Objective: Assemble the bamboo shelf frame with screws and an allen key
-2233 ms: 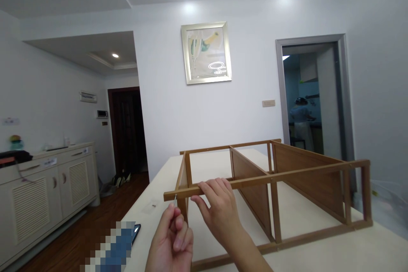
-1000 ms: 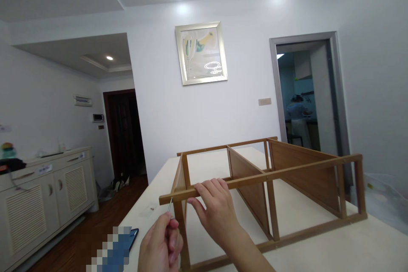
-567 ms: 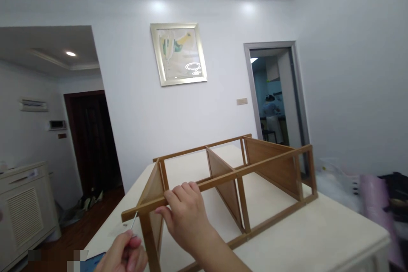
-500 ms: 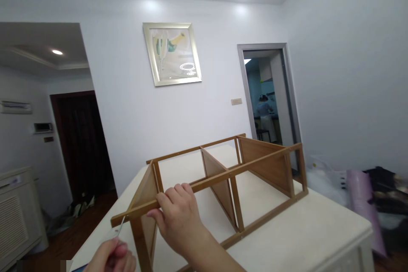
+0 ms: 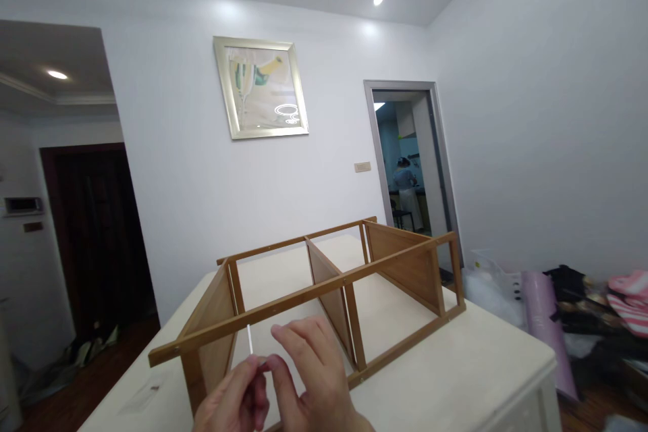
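Note:
In my left hand [image 5: 230,395], closed at the lower middle, is a thin silvery hex key [image 5: 250,339], its straight shank pointing up. My right hand [image 5: 316,374] is beside it, the thumb touching or nearly touching the left fingertips and the other fingers apart and bent. Behind both hands a brown wooden shelf frame [image 5: 298,295] lies on its side, with panels set across between its rails. The near rail passes just beyond the hex key's tip, and the two look apart. My left fingers hide the lower end of the key.
A white table [image 5: 420,364] bears the frame. A small clear plastic bag [image 5: 144,393] lies at its left end. On the right are a purple roll [image 5: 544,324] and piled things. Beyond the doorway [image 5: 372,142] a person [image 5: 405,182] stands in another room.
My right hand has let go of the near rail and come to my left hand. The hex key has left the rail's left end and moved right, now upright. The view has shifted right.

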Action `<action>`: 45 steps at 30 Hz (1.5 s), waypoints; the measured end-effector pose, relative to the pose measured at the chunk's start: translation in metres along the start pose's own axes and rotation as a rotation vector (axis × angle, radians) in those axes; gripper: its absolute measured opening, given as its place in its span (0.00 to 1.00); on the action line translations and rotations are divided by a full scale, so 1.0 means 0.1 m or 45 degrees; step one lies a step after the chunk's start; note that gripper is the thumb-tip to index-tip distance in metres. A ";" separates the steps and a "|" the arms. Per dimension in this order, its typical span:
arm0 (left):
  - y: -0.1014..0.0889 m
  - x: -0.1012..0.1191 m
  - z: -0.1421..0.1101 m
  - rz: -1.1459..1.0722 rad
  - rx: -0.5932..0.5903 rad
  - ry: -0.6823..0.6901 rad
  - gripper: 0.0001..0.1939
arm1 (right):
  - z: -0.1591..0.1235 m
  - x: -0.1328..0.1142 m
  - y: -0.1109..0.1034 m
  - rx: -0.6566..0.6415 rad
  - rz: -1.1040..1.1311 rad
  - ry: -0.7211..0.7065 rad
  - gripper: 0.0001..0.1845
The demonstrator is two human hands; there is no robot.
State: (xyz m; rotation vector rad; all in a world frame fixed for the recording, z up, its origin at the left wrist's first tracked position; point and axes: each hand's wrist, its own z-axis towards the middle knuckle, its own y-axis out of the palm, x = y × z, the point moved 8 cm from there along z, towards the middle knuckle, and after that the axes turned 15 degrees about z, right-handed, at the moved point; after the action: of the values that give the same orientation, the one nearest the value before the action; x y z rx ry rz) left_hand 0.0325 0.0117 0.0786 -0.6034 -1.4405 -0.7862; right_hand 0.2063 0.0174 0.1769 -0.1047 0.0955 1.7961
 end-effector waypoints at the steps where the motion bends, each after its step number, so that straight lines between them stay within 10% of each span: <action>1: 0.11 0.01 0.00 0.044 -0.018 0.044 0.23 | 0.00 -0.04 -0.06 -0.053 -0.016 -0.055 0.17; 15: 1.42 0.32 -0.16 0.414 -0.383 0.374 0.22 | 0.04 0.18 -0.79 -0.279 -0.322 -0.147 0.12; 18: 1.42 0.53 -0.23 0.675 -0.243 0.648 0.22 | 0.11 0.30 -1.02 -0.124 -0.235 -0.030 0.11; 24: 1.37 0.98 -0.35 1.347 0.561 1.605 0.15 | 0.14 0.57 -1.18 -0.007 -0.209 0.157 0.07; 45: 1.55 0.90 -0.13 1.739 0.725 1.564 0.12 | 0.13 0.59 -1.00 -0.239 -0.324 -0.089 0.10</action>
State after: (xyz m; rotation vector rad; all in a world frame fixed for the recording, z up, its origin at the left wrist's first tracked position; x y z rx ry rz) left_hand 0.1582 0.0886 0.1823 -0.3704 0.0910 0.3872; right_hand 0.2899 0.0985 0.1822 -0.1799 -0.1317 1.5498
